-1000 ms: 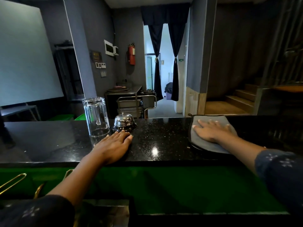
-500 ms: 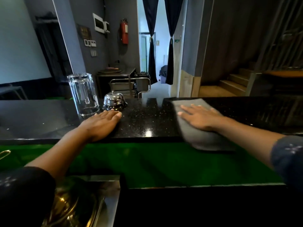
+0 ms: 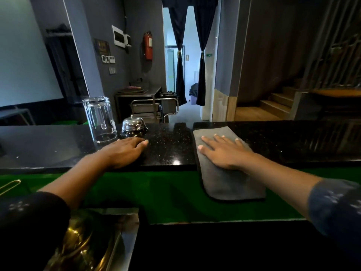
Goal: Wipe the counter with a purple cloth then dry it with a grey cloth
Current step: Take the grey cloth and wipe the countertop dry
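1. Currently, the right hand (image 3: 224,151) lies flat, fingers straight and spread, pressing the grey rectangular microfibre cloth (image 3: 226,182) onto the glossy black speckled stone counter (image 3: 168,149). Nothing is gripped.
2. The left hand (image 3: 125,151) rests palm-down on the counter with fingers straight and together, holding nothing.
3. Cloth location: its far half lies under and ahead of the right hand; its near half hangs past the counter's near edge, below the right wrist, over the green panel (image 3: 156,192).
4. Orientation: the cloth's long axis runs from the person outward across the counter's depth, slightly tilted. Its far short edge points toward the doorway side.
5. Risk, cloth slip: much of the cloth overhangs. If palm pressure drops, the hanging part could likely pull it off the counter.
6. Risk, collision: an upturned clear drinking glass (image 3: 99,120) and a chrome dome-shaped call bell (image 3: 133,126) stand just beyond the left hand's fingertips. A wide leftward sweep could strike them; the glass may topple.
7. Risk, coverage: the overhanging part dries nothing, so streaks may remain.
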`<action>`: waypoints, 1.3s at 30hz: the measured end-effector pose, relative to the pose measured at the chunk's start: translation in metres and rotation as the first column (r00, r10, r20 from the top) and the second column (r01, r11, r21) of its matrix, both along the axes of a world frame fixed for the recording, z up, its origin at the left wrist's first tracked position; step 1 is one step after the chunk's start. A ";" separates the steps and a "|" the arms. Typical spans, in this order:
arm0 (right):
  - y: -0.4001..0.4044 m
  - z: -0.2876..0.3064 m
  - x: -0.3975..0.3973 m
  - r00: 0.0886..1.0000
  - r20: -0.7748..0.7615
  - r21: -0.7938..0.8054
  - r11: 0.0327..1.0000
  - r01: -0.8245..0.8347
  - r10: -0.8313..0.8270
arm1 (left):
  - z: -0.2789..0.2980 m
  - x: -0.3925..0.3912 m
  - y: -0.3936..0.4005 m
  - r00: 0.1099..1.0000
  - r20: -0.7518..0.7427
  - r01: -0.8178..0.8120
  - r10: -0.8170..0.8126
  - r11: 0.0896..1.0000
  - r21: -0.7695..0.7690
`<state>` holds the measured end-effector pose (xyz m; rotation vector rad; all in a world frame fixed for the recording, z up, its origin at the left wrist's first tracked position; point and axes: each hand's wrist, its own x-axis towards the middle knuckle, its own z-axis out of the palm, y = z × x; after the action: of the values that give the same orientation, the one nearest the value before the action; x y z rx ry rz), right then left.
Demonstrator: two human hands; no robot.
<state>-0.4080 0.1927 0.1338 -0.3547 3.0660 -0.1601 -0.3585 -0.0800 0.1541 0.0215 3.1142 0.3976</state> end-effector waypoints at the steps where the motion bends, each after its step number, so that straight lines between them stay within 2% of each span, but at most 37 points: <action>1: 0.005 -0.001 0.005 1.000 -0.008 0.008 1.000 -0.016 0.016 | 0.003 -0.003 0.010 0.999 -0.004 0.032 -0.032 0.999 0.032; 3: 0.007 0.000 -0.002 0.999 -0.018 0.016 0.999 -0.029 0.030 | 0.007 -0.017 0.032 0.996 -0.022 0.087 -0.085 0.992 0.092; 5: -0.006 0.003 -0.020 1.000 0.004 -0.003 1.000 -0.013 0.013 | 0.003 -0.037 0.054 0.996 -0.031 0.085 -0.082 0.993 0.085; 9: -0.055 0.004 -0.070 1.000 0.000 -0.024 1.000 0.017 -0.017 | -0.018 -0.072 0.069 1.000 -0.018 -0.017 0.016 0.998 -0.063; 10: -0.064 0.005 -0.080 1.000 0.003 -0.023 1.000 -0.006 0.006 | -0.023 -0.077 0.068 0.999 -0.023 -0.026 0.024 0.995 -0.099; 14: -0.052 0.004 -0.124 0.994 0.007 -0.023 0.993 -0.111 0.112 | -0.027 -0.080 0.060 0.998 -0.011 -0.055 0.054 0.998 -0.045; 16: -0.009 0.002 -0.156 1.000 -0.019 -0.027 0.999 -0.020 0.019 | -0.026 -0.080 0.059 0.999 -0.002 -0.038 0.038 0.997 -0.060; 18: 0.048 0.001 -0.184 0.987 -0.012 -0.047 0.986 0.162 -0.162 | -0.027 -0.080 0.060 0.999 -0.009 -0.039 0.039 0.997 -0.066; 20: 0.098 0.001 -0.198 0.955 -0.013 -0.002 0.955 0.295 -0.295 | -0.030 -0.083 0.060 0.999 -0.022 -0.047 0.046 0.996 -0.071; 23: 0.105 0.006 -0.182 0.940 0.006 0.023 0.940 0.340 -0.341 | -0.030 -0.084 0.062 0.998 -0.021 -0.057 0.055 0.996 -0.066; 25: 0.068 0.010 -0.154 0.969 -0.010 -0.018 0.969 0.246 -0.246 | -0.029 -0.083 0.063 0.998 -0.018 -0.064 0.063 0.996 -0.063; 27: 0.020 0.009 -0.120 0.998 -0.025 -0.034 0.998 0.053 -0.054 | -0.028 -0.081 0.064 0.997 -0.014 -0.075 0.075 0.995 -0.059; 30: -0.028 0.002 -0.068 0.981 -0.013 -0.009 0.981 -0.192 0.192 | -0.027 -0.076 0.063 0.998 -0.006 -0.070 0.070 0.996 -0.062; 32: -0.018 0.000 -0.040 0.958 -0.009 0.002 0.958 -0.286 0.286 | -0.026 -0.074 0.062 0.998 0.004 -0.056 0.057 0.995 -0.077; 34: 0.019 0.000 -0.026 0.950 -0.016 0.009 0.950 -0.312 0.313 | -0.025 -0.073 0.062 0.998 0.007 -0.054 0.055 0.996 -0.074; 36: 0.073 0.003 -0.030 0.980 -0.015 0.008 0.980 -0.200 0.200 | -0.025 -0.073 0.061 0.999 0.005 -0.051 0.051 0.996 -0.070; 39: 0.133 0.006 -0.052 0.996 0.016 0.023 0.995 0.093 -0.093 | -0.026 -0.079 0.064 0.998 -0.006 -0.057 0.056 0.995 -0.077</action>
<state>-0.4603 0.3256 0.1402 -0.2087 3.0661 -0.1316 -0.4373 -0.0160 0.1278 -0.0661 3.1373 0.2772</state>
